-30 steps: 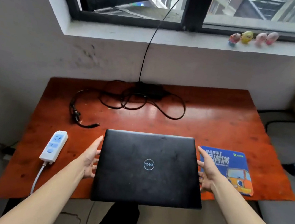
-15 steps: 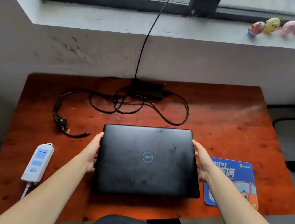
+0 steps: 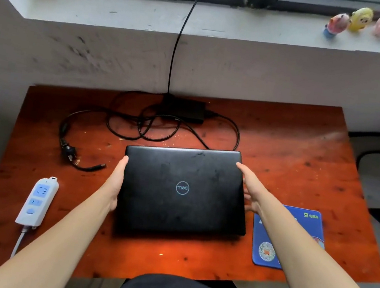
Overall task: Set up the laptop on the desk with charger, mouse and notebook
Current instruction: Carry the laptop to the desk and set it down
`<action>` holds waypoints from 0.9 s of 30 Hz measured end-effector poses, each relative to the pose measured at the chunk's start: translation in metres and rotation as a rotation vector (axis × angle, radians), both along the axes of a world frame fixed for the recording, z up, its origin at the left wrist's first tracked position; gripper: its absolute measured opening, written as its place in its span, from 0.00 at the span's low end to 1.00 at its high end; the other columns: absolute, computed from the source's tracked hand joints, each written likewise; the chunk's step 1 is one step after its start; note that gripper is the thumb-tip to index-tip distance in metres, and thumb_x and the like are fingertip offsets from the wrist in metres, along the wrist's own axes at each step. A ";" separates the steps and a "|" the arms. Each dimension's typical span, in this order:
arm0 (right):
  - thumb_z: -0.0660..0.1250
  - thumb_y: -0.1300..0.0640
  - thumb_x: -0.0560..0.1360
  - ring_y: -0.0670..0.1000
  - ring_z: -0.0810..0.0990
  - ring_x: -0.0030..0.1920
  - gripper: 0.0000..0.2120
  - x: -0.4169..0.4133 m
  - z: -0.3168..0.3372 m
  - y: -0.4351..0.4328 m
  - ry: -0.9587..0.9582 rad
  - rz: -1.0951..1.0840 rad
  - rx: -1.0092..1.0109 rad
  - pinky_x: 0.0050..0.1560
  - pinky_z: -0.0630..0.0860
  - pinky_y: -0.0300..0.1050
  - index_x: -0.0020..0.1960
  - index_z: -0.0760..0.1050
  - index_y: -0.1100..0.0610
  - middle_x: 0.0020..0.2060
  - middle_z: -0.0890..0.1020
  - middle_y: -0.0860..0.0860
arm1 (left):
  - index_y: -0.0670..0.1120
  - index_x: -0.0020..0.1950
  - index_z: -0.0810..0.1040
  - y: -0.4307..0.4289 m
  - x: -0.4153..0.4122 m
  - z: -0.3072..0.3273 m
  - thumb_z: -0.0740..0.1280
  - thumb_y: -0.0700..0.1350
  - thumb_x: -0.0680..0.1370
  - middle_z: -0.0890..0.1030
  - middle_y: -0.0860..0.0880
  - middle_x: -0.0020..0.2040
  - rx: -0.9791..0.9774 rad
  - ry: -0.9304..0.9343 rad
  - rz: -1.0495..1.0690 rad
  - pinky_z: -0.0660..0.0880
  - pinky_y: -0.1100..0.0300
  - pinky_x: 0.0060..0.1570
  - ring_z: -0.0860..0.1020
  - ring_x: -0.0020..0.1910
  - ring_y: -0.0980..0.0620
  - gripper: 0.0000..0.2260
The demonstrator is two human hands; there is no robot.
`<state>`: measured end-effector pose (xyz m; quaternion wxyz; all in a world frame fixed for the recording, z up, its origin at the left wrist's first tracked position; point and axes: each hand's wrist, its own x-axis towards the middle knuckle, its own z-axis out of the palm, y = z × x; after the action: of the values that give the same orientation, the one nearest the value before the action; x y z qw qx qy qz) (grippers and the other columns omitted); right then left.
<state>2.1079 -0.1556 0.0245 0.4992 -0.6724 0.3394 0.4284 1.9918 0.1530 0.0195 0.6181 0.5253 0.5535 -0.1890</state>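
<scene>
I have the closed laptop [image 3: 183, 188] between my two hands, a flat matte-black slab with rounded corners, its lid dusty and smudged, a thin ring logo near the middle; it sits at the centre of the bench [image 3: 301, 162], though whether its underside is fully resting there I cannot tell. My left hand [image 3: 115, 182] lies flat and open along the left edge, fingers straight and together, palm pressed to the side of the lid. My right hand [image 3: 249, 187] does the same on the right edge, fingers extended toward the far corner, thumb under or beside the rim; each grip is a loose, open-palmed press on the laptop rather than a closed fist. Just beyond my fingertips lies the charger [image 3: 183, 109], a black rectangular brick with thin rubbery cable looped in loose coils, one end trailing off past my left hand to a pronged plug [image 3: 69, 151]. Another black cord [image 3: 180, 39] climbs the scuffed grey wall to the window ledge. Outside my left forearm sits a white power strip [image 3: 37, 201], smooth plastic, oblong with pale blue sockets and a white lead. Under my right forearm lies a blue mouse pad [image 3: 304, 220], thin, soft-cornered, printed. The bench top is glossy reddish-brown wood veneer, speckled with dark knots and crumbs. Far beyond my right hand, small rounded toy figures [image 3: 360, 18] stand on the ledge.
</scene>
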 end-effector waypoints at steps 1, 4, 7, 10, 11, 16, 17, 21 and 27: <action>0.63 0.28 0.72 0.54 0.78 0.60 0.34 0.000 0.002 -0.003 -0.011 0.021 -0.023 0.57 0.74 0.51 0.68 0.75 0.51 0.60 0.80 0.51 | 0.46 0.70 0.75 0.000 -0.001 0.000 0.56 0.71 0.77 0.78 0.45 0.66 0.009 -0.007 -0.008 0.69 0.43 0.68 0.74 0.63 0.43 0.34; 0.65 0.24 0.64 0.55 0.72 0.71 0.45 -0.002 -0.006 -0.012 -0.024 0.083 -0.031 0.73 0.66 0.60 0.74 0.70 0.49 0.69 0.76 0.50 | 0.48 0.73 0.73 0.001 -0.003 -0.006 0.56 0.72 0.76 0.75 0.46 0.70 0.009 -0.022 -0.038 0.67 0.42 0.70 0.73 0.67 0.43 0.36; 0.65 0.27 0.69 0.53 0.72 0.70 0.39 -0.011 -0.008 -0.012 -0.067 0.096 -0.047 0.73 0.65 0.55 0.72 0.72 0.49 0.68 0.77 0.46 | 0.49 0.75 0.71 -0.001 -0.009 -0.002 0.56 0.71 0.77 0.74 0.49 0.71 0.000 -0.048 -0.040 0.65 0.45 0.71 0.71 0.70 0.44 0.35; 0.64 0.22 0.66 0.51 0.73 0.70 0.41 -0.014 -0.074 -0.036 -0.143 0.064 -0.032 0.72 0.67 0.53 0.71 0.74 0.45 0.67 0.78 0.43 | 0.53 0.74 0.71 0.004 -0.025 -0.021 0.59 0.78 0.68 0.74 0.52 0.72 0.032 -0.081 -0.021 0.65 0.45 0.72 0.72 0.70 0.47 0.42; 0.63 0.18 0.62 0.53 0.70 0.73 0.46 -0.018 -0.090 -0.039 -0.160 0.050 -0.044 0.74 0.64 0.55 0.73 0.71 0.41 0.70 0.75 0.43 | 0.56 0.74 0.70 0.009 -0.033 -0.043 0.60 0.81 0.64 0.74 0.53 0.72 0.046 -0.093 -0.013 0.65 0.43 0.72 0.72 0.71 0.48 0.45; 0.58 0.28 0.74 0.61 0.57 0.79 0.41 -0.050 -0.030 -0.002 -0.202 0.122 -0.211 0.77 0.57 0.63 0.81 0.52 0.42 0.80 0.57 0.56 | 0.57 0.80 0.56 -0.014 -0.050 -0.038 0.57 0.78 0.70 0.59 0.54 0.80 0.190 -0.096 -0.110 0.57 0.42 0.76 0.59 0.78 0.47 0.44; 0.58 0.28 0.74 0.62 0.57 0.79 0.41 -0.054 -0.032 -0.003 -0.202 0.128 -0.228 0.77 0.57 0.64 0.81 0.51 0.42 0.80 0.57 0.57 | 0.56 0.81 0.56 -0.019 -0.050 -0.029 0.57 0.78 0.69 0.58 0.54 0.80 0.210 -0.113 -0.112 0.57 0.43 0.76 0.58 0.79 0.48 0.46; 0.60 0.27 0.72 0.57 0.60 0.79 0.43 -0.057 -0.044 -0.022 -0.208 0.132 -0.134 0.77 0.58 0.60 0.81 0.56 0.45 0.79 0.62 0.53 | 0.54 0.80 0.57 -0.024 -0.053 -0.025 0.56 0.74 0.73 0.60 0.52 0.80 0.247 -0.112 -0.140 0.57 0.43 0.76 0.59 0.78 0.47 0.41; 0.60 0.36 0.80 0.55 0.75 0.67 0.25 -0.036 -0.023 -0.038 -0.145 0.101 0.060 0.69 0.69 0.54 0.71 0.71 0.49 0.65 0.77 0.50 | 0.51 0.78 0.64 -0.025 -0.054 -0.004 0.57 0.73 0.75 0.66 0.52 0.77 0.164 -0.139 -0.117 0.59 0.47 0.76 0.64 0.76 0.48 0.39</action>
<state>2.0720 -0.1939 0.0017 0.5203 -0.7025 0.2549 0.4132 1.9374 0.1276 0.0156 0.5978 0.6173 0.4913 -0.1422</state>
